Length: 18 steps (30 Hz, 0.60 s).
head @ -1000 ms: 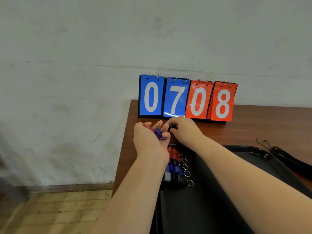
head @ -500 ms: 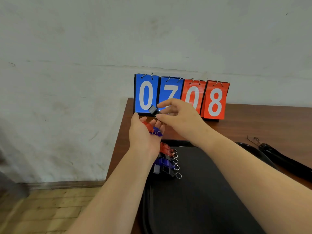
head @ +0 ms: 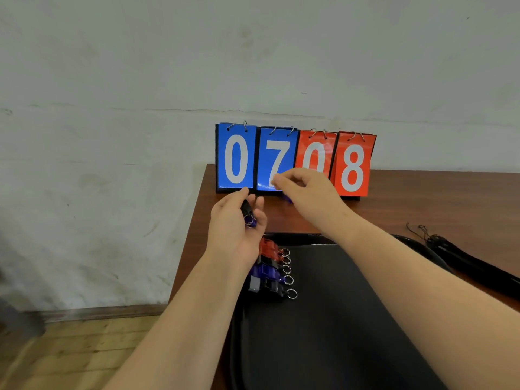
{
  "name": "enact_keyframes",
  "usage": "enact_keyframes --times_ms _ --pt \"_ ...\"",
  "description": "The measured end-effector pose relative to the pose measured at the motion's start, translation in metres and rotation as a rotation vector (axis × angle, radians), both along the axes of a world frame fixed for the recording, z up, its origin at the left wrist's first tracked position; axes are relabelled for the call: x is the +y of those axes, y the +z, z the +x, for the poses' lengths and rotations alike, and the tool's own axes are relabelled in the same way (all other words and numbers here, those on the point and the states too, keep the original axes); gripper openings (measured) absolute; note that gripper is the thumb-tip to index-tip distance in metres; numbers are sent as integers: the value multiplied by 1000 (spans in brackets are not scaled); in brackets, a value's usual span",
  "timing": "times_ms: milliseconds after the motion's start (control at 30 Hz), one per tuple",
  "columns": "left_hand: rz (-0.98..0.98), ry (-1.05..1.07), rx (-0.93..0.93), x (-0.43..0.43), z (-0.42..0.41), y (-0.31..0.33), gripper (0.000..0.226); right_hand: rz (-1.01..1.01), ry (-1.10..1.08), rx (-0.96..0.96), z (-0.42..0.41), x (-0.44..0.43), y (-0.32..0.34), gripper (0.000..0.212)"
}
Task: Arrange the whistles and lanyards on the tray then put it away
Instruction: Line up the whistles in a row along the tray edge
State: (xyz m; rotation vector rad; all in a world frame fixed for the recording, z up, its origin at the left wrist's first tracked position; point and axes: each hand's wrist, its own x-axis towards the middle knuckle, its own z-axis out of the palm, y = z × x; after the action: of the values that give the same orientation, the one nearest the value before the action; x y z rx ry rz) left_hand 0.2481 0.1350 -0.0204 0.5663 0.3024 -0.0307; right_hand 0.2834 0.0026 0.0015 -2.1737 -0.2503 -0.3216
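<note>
My left hand is cupped palm-up over the table's left edge, shut on a black whistle and a blue whistle with a metal ring. My right hand hovers in front of the scoreboard, fingers loosely curled, nothing seen in them. A bit of a blue whistle shows on the table under it. The black tray lies below my arms. A row of several whistles, red, black and blue with rings, sits at its far left corner. Black lanyards lie on the table to the right.
A flip scoreboard reading 0708 stands at the back of the brown table, against a pale wall. The table's left edge drops to a wooden floor.
My right hand has dropped the black whistle into my left palm and moved right, toward the scoreboard's foot. The view has shifted a little.
</note>
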Motion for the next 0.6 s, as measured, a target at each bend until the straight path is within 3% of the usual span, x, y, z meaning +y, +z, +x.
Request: enact_keyframes --times_ms 67,267,433,500,600 --pt "13 33 11 2 2 -2 31 -96 -99 -6 14 -13 -10 19" --pt "63 40 12 1 2 -3 22 -471 -116 132 45 -33 -35 53" --pt "82 45 17 -1 2 -3 25 -712 -122 145 55 -28 -43 54" --pt "89 53 11 0 3 -3 25 -733 -144 109 56 -28 -43 51" --pt "95 61 13 0 4 -3 25 -598 -143 110 57 -30 -46 45"
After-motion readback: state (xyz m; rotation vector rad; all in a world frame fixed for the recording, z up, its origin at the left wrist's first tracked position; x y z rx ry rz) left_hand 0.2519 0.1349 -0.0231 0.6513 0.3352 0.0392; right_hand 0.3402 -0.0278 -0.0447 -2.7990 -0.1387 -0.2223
